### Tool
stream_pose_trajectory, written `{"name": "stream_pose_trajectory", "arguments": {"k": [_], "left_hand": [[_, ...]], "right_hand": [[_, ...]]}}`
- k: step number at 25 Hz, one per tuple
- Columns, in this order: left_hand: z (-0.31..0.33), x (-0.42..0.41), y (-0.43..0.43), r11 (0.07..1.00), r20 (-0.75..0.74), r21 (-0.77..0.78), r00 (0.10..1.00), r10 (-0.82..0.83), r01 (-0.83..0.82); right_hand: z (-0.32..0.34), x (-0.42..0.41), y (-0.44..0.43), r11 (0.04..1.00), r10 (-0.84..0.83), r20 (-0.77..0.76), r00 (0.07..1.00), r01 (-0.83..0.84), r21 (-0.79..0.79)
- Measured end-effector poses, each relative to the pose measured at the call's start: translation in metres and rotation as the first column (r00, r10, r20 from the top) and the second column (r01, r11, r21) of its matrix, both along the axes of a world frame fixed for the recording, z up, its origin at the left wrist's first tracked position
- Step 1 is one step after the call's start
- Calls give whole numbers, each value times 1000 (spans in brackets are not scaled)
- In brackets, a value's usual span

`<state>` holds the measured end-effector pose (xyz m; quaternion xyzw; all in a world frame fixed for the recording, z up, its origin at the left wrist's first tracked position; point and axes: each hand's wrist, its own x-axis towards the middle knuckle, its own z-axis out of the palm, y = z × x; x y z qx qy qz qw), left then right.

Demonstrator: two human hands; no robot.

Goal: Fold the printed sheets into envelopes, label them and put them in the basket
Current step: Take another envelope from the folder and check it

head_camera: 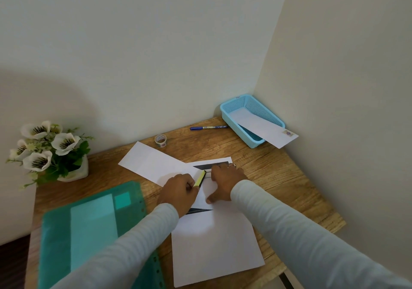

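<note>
A printed sheet [211, 244] with dark printed bands lies on the wooden table [278, 177] in front of me. My left hand [178, 191] is closed around a yellow highlighter [200, 179], its tip on the sheet's upper part. My right hand [225, 181] presses flat on the sheet beside the highlighter, fingers spread. A white envelope [149, 163] lies to the left, partly under the sheet. At the back right corner a blue basket [249, 103] holds one stickered envelope [265, 128] that sticks out over its front rim.
A blue pen [208, 128] and a tape roll [160, 140] lie near the back wall. A green plastic folder [89, 228] covers the near left of the table. A pot of white flowers [49, 152] stands at the left. Walls close the back and right.
</note>
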<state>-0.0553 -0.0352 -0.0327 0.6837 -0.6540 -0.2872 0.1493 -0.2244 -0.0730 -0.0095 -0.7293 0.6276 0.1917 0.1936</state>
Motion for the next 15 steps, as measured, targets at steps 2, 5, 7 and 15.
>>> {"name": "stream_pose_trajectory", "arguments": {"k": [2,5,7,15], "left_hand": [[-1,0,1,1000,-13,-6,1000,11,-11],[-2,0,4,999,-38,-33,999,27,-29],[-3,0,6,998,-55,-54,998,40,-43],[-8,5,7,996,-91,-80,995,36,-43]], "right_hand": [[-1,2,1,1000,-24,17,1000,24,3],[-2,3,4,999,-39,56,998,39,1],[-3,4,6,998,-60,69,996,59,12],[1,-1,9,995,-93,87,992,90,38]]}}
